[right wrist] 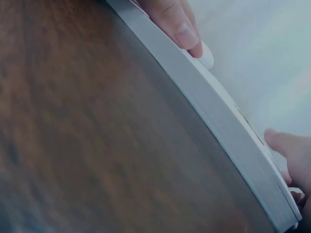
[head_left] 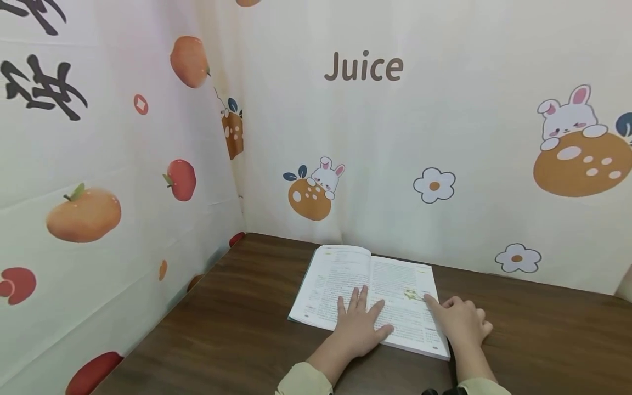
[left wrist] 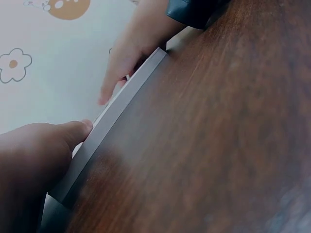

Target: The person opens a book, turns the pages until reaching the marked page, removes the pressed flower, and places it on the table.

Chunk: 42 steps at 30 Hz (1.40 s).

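Note:
An open book (head_left: 340, 269) lies on the brown table, its pages full of small print, with a little yellow-green picture on the right-hand page. My left hand (head_left: 357, 326) rests on the lower middle of it, fingers spread and straight, thumb pointing right. At the right edge, my right hand (head_left: 461, 321) holds the book, its thumb over the page and its other fingers curled beside the edge; how far they reach under the pages is hidden. Both wrist views show the side of the page block (left wrist: 114, 111) low along the tabletop, with the left thumb (left wrist: 80, 130) on top.
The dark wooden table (head_left: 222, 329) extends left and right of the book. A printed curtain (head_left: 375, 126) with rabbits, fruit and the word Juice hangs behind it, and another printed sheet (head_left: 128, 148) hangs on the left. A black strap (left wrist: 192, 12) circles the right wrist.

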Available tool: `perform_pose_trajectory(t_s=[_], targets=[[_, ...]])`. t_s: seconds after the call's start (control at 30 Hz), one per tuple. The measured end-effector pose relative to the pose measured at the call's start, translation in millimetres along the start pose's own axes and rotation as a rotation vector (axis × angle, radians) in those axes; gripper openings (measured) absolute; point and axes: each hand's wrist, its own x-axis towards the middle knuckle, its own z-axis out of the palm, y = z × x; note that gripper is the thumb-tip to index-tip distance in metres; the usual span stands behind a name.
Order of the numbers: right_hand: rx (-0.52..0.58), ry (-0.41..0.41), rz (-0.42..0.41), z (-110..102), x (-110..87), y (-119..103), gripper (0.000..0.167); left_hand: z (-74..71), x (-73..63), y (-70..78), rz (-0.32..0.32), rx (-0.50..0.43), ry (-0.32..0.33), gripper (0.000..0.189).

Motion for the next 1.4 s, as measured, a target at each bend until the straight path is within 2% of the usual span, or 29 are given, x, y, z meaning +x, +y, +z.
perform_pose_trajectory(t_s=[0.17, 0.4, 0.5, 0.67, 0.9, 1.07, 1.17, 1.3, 1.4], targets=[[-0.001, -0.029, 0.008, 0, -1.7, 4, 0.065, 3.9, -2.1, -0.2, 0.002, -0.001, 0.005, 0.061], [-0.020, -0.021, -0.028, -1, 0.3, 2, 0.078, 1.1, -0.8, 0.8, 0.005, 0.010, 0.018, 0.060], [-0.011, -0.019, -0.024, 0, 2.1, 2, 0.067, -0.1, -0.5, 1.8, 0.007, 0.016, 0.024, 0.060], [0.045, -0.013, 0.003, -2, 5.1, 4, 0.052, -0.5, 0.7, 2.4, 0.011, 0.020, 0.036, 0.060], [0.163, 0.055, -0.003, -10, 4.9, 14, 0.054, 3.5, 2.1, 0.5, 0.014, 0.031, 0.046, 0.060], [0.074, -0.002, -0.026, -9, 4.3, 15, 0.066, 4.0, 1.3, 0.1, 0.020, 0.035, 0.052, 0.060], [0.040, -0.032, -0.046, -6, 4.5, 12, 0.061, 2.9, 0.8, 0.7, 0.024, 0.033, 0.052, 0.059], [0.062, 0.002, -0.045, -3, 5.9, 10, 0.048, 1.6, 0.7, 1.2, 0.021, 0.031, 0.053, 0.058], [0.099, 0.030, -0.030, -8, 7.8, 14, 0.050, 1.3, 0.6, 1.2, 0.019, 0.028, 0.053, 0.058]])
